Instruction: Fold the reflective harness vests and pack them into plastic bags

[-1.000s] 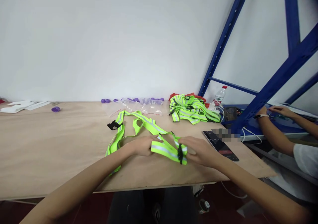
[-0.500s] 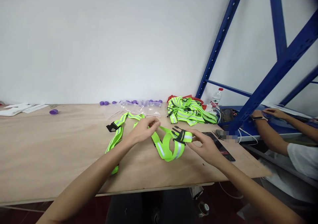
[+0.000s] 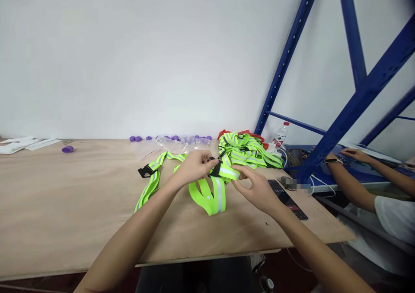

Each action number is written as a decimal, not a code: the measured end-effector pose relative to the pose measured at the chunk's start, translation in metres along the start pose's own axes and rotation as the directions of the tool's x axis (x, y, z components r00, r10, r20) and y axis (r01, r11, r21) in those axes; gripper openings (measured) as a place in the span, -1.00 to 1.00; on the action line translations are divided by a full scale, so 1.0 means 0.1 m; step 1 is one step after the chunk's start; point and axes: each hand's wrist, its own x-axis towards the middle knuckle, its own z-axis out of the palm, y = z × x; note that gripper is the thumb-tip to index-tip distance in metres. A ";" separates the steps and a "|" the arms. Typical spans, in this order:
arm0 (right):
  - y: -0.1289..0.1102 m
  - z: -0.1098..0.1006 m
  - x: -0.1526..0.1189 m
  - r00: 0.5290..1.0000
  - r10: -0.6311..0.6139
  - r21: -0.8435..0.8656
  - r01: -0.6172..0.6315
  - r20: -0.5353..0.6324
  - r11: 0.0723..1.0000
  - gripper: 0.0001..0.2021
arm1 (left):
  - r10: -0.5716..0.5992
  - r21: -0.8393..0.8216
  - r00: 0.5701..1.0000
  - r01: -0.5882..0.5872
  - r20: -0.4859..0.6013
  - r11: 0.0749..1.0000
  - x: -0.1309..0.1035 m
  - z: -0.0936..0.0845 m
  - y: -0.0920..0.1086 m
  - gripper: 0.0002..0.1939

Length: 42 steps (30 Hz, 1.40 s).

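Observation:
A neon-yellow reflective strap [image 3: 219,195] with a silver stripe hangs in a loop between my hands above the table. My left hand [image 3: 195,167] pinches the black buckle [image 3: 215,170] at the strap's end, partly covering it. On the right, my right hand [image 3: 256,186] grips the folded strap just beside that buckle, thumb and fingers closed on the webbing. Another length of the strap [image 3: 146,193] lies on the table to the left, with a black socket buckle [image 3: 146,171] on it; my left forearm hides where it leads.
A heap of similar straps [image 3: 248,150] lies on red material at the back. Clear plastic bags [image 3: 175,145] and several purple rolls [image 3: 135,139] line the wall. A phone [image 3: 288,200], a bottle [image 3: 280,135] and a blue rack post [image 3: 350,107] stand right, near a co-worker's arms [image 3: 352,176].
My left hand has moved right and taken hold of the black buckle. My right hand has come a little left with the strap, so the hands are closer together.

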 end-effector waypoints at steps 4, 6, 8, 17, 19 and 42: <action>0.00 0.09 0.02 0.996 0.082 0.046 -0.081 -0.019 0.996 -0.63 | 0.006 -0.028 0.998 -0.008 -0.070 1.000 -0.01 -0.11 0.08 -0.73; -0.06 0.16 0.02 0.982 0.151 0.102 -0.140 -0.113 0.985 -0.49 | 0.007 -0.080 0.997 -0.013 -0.080 0.997 -0.01 -0.11 0.12 -0.74; -0.14 0.25 -0.01 0.947 0.211 0.185 -0.168 -0.244 0.968 -0.34 | 0.001 -0.147 0.995 -0.016 -0.103 0.989 -0.02 -0.07 0.18 -0.75; -0.18 0.63 -0.20 0.918 0.386 0.229 -0.396 0.088 0.889 -0.78 | 0.072 -0.369 0.985 -0.127 -0.159 0.921 -0.01 -0.15 0.37 -0.72; 0.01 0.56 -0.21 0.924 0.374 0.256 -0.381 0.080 0.888 -0.78 | 0.060 -0.363 0.980 -0.126 -0.188 0.923 -0.02 -0.24 0.34 -0.70; 0.78 -0.01 -0.45 0.980 0.180 -0.273 -0.150 0.090 0.950 -0.61 | -0.220 -0.545 0.975 0.200 0.028 0.815 -0.21 -0.60 -0.52 -0.68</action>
